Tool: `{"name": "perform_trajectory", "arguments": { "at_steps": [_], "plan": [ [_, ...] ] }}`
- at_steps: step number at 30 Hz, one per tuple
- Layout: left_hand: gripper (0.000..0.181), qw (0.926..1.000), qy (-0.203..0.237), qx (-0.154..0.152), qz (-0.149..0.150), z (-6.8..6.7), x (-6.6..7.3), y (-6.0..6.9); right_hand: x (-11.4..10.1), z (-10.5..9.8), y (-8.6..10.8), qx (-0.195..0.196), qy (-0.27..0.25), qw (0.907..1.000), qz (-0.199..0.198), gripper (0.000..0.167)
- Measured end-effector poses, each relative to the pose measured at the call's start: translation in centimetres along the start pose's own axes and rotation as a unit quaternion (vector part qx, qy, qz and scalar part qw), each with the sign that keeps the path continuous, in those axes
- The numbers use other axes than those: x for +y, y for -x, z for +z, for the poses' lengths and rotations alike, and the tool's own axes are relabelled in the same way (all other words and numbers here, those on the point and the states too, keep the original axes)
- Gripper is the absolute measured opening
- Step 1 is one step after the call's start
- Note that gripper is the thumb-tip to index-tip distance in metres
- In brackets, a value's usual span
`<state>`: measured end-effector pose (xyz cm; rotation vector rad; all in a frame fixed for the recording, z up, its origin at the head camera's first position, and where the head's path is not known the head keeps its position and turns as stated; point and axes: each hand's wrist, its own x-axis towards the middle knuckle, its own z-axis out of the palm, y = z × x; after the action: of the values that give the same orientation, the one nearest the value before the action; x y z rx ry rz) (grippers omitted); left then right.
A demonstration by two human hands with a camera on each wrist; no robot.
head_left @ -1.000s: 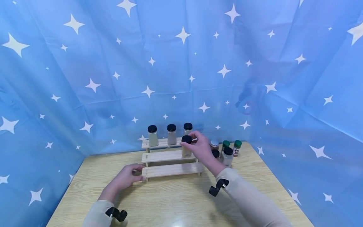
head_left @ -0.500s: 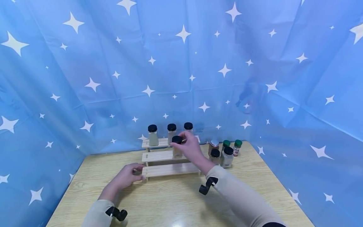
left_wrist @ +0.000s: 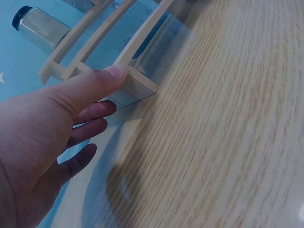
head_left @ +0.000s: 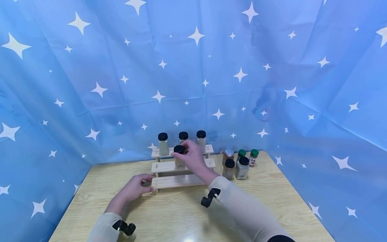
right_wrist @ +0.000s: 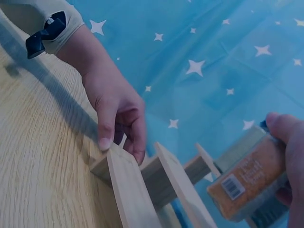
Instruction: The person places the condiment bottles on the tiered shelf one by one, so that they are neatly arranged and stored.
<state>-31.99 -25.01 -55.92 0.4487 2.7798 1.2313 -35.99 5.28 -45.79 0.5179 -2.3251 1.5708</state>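
Note:
A spice jar (head_left: 179, 162) with a black lid and orange-brown contents is at the left half of the middle step of the wooden tiered rack (head_left: 181, 181). My right hand (head_left: 193, 158) pinches it near the lid; whether its base touches the step, I cannot tell. The right wrist view shows the jar's (right_wrist: 247, 178) barcode label, with the jar tilted in that view. At the rack's left end my left hand (head_left: 137, 188) grips the lowest step. Its thumb (left_wrist: 114, 76) presses the front corner, and the other fingers are loosely bent behind.
Three black-lidded jars stand on the top step: a left one (head_left: 163, 144), a middle one (head_left: 183, 136) partly hidden by my right hand, and a right one (head_left: 201, 139). Right of the rack, several jars (head_left: 242, 169) with black, green and silver lids stand on the table (head_left: 181, 215).
My right hand has carried the spice jar leftward along the middle step, from its right part to left of centre. My left hand has stayed at the rack's end.

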Motion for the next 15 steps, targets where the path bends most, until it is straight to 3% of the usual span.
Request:
{"name": "perform_trajectory", "arguments": {
  "at_steps": [15],
  "plan": [
    [0.051, 0.9998, -0.012, -0.004, -0.016, 0.0, 0.2, 0.0, 0.1, 3.3, -0.5, -0.011, 0.027, 0.9995, -0.006, 0.042]
  ]
}}
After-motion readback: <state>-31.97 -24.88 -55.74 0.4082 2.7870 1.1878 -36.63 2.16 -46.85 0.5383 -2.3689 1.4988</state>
